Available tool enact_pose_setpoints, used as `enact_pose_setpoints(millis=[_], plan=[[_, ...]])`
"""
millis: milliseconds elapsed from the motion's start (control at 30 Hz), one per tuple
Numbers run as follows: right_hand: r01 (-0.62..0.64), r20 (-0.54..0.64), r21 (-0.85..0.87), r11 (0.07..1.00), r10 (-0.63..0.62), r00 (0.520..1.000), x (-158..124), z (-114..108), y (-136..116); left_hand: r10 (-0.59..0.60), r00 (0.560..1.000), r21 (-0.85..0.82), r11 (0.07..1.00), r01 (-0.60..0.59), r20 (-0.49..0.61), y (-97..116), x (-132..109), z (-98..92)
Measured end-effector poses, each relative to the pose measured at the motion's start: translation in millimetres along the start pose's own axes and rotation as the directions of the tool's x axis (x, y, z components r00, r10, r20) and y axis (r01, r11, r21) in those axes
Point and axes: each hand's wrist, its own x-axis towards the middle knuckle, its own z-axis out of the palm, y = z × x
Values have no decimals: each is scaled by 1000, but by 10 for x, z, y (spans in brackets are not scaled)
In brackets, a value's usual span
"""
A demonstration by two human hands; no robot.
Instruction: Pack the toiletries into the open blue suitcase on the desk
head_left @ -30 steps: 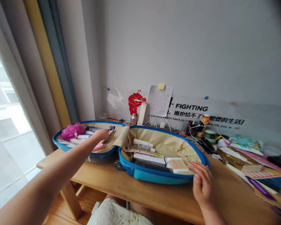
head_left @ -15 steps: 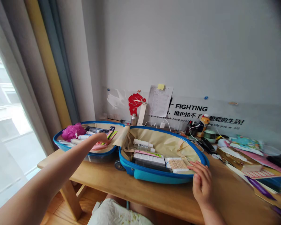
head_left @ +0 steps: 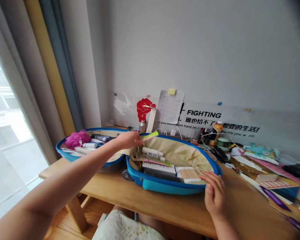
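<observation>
A small blue suitcase (head_left: 165, 187) lies open on a wooden desk (head_left: 150, 203), both halves lined in beige. My left hand (head_left: 127, 140) is stretched over the hinge between the halves, closed on a thin green-yellow stick-like item (head_left: 150, 135) held above the right half. The left half holds a pink bath pouf (head_left: 77, 138), tubes and pens. In the right half lie white boxes (head_left: 159, 167), small bottles (head_left: 152, 153) and a pack of cotton swabs (head_left: 188, 174). My right hand (head_left: 214, 191) rests with fingers spread on the suitcase's right front rim.
A curtain (head_left: 47, 73) and window are at the left. Along the wall stand a bottle (head_left: 217, 129), a green jar (head_left: 224, 143), cables and a note sheet (head_left: 170, 106). Books, papers and boxes (head_left: 270, 166) crowd the desk's right side.
My left hand has lifted the green-yellow item out of the left half and carried it right, over the right half. My right hand has stayed on the rim.
</observation>
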Motion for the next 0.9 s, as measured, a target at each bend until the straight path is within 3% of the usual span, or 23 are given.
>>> enact_pose_setpoints(millis=[133, 267, 600, 800, 900], plan=[[21, -8, 13, 1000, -21, 1000, 34, -14, -35, 160, 974, 42, 985, -168, 158, 561, -136, 139], [31, -10, 18, 999, -31, 999, 55, -23, -51, 218, 948, 105, 963, -247, 230, 833, -145, 356], [30, -3, 5, 1000, -30, 1000, 44, -27, -32, 226, 929, 143, 950, -276, 293, 937, -78, 595], [11, -2, 12, 1000, -11, 1000, 28, -15, -21, 171, 956, 113, 973, -202, 239, 910, -62, 655], [6, -13, 29, 1000, -6, 1000, 20, -8, -16, 195, 949, 93, 970, -224, 248, 889, -38, 675]])
